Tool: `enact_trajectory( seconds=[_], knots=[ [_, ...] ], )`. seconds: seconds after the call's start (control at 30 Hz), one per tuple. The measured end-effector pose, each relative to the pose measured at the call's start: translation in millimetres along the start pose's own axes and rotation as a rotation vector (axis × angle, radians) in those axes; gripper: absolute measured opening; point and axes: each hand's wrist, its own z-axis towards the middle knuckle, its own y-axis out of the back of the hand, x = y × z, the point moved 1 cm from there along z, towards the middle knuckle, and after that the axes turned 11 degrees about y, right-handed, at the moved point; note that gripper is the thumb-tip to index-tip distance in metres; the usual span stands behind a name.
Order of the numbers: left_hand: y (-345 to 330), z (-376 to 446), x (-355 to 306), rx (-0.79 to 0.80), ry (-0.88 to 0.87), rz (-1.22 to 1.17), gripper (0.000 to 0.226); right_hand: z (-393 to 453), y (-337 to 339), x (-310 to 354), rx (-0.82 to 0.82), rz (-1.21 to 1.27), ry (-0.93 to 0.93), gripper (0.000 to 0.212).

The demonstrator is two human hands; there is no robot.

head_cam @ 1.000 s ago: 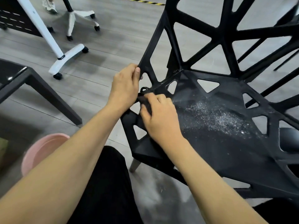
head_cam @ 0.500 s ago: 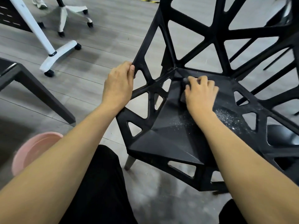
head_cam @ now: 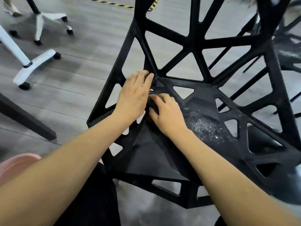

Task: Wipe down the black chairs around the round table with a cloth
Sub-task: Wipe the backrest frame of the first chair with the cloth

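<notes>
My right hand (head_cam: 166, 114) pinched the dark cloth (head_cam: 153, 104) at the chair (head_cam: 203, 101) seat's back corner; my left hand (head_cam: 134, 93) rested flat, fingers straight, on the frame. The cloth (mostly hidden) could snag in the cutouts or scatter the white dust (head_cam: 205, 124).

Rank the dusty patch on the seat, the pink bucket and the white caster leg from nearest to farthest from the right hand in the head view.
From the right hand:
1. Dusty patch, just right of it on the seat.
2. Pink bucket, lower left on the floor, beyond the left forearm.
3. White caster leg, far upper left on the floor.
</notes>
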Motion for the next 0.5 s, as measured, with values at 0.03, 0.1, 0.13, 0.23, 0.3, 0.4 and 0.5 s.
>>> enact_trajectory(
  seconds=[0.03,0.1,0.13,0.23,0.3,0.4,0.5],
  knots=[
    [-7.5,0.0,-5.4,0.101,0.026,0.108,0.058,5.8,0.1,-13.1,-0.023,-0.081,-0.035,0.046],
    [-18.6,-1.7,-14.7,0.236,0.089,0.22,0.053,18.7,4.4,-43.6,-0.017,-0.244,-0.185,0.043],
    [-19.8,-2.6,-18.4,0.26,0.106,0.234,0.05,24.7,6.7,-54.9,0.017,-0.307,-0.286,0.042],
    [-22.2,-1.0,-20.7,0.227,0.063,0.294,0.05,49.4,3.0,-57.7,0.011,-0.378,-0.332,0.037],
    [-22.2,-1.2,-17.6,0.187,0.039,0.299,0.039,72.3,-9.8,-42.1,-0.073,-0.313,-0.176,0.032],
    [-22.3,0.9,-16.4,0.225,0.059,0.294,0.032,95.1,-17.5,-33.8,-0.09,-0.331,-0.118,0.016],
    [-24.1,1.1,-14.8,0.225,0.065,0.253,0.028,96.4,-8.9,-40.4,-0.005,-0.465,-0.118,0.014]
  ],
)
